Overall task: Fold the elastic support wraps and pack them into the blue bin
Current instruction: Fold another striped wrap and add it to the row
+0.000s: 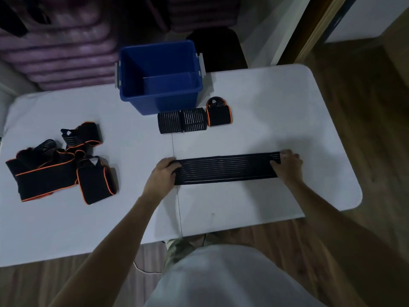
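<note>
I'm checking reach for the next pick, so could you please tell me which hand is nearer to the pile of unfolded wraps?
Left. The left hand grips the stretched wrap's near end, right of the pile; the right hand holds the far end.

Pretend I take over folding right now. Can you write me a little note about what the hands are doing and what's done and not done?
Left hand grips one end of the striped wrap, right hand grips the other; it lies flat and unfolded on the table.
Done: three folded wraps sit in front of the blue bin, not inside it. The bin looks empty.
Left: fold this wrap, fold the pile of wraps on the left, pack all into the bin.
</note>
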